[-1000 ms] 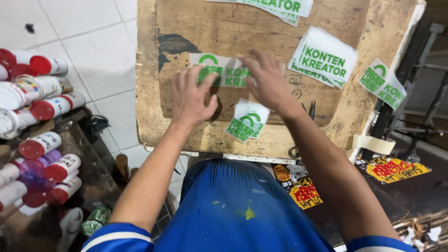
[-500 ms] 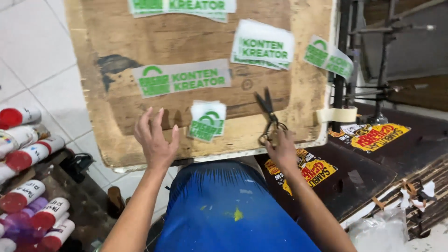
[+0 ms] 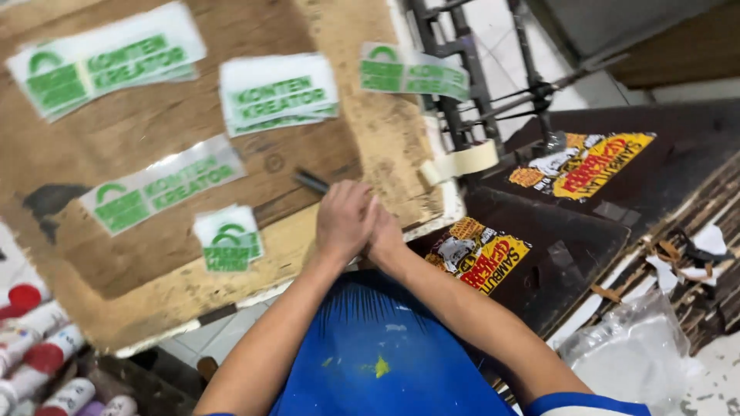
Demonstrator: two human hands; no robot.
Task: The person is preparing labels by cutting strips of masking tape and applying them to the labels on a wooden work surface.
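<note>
My left hand (image 3: 344, 219) has left the small green sticker (image 3: 228, 239) and joined my right hand (image 3: 385, 235), both now closed together on the scissors (image 3: 311, 182) at the wooden board's (image 3: 154, 131) lower right edge, so cutting appears to come next.

Scissors (image 3: 311, 182) on board (image 3: 154, 262), by hands (image 3: 358, 223)

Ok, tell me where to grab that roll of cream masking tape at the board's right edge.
Grip the roll of cream masking tape across its flat sides, at the ring's rim. Come from the right, over the dark table: the roll sits partly on edge at the worn wooden board's right edge, its free side probably facing that way.
</note>
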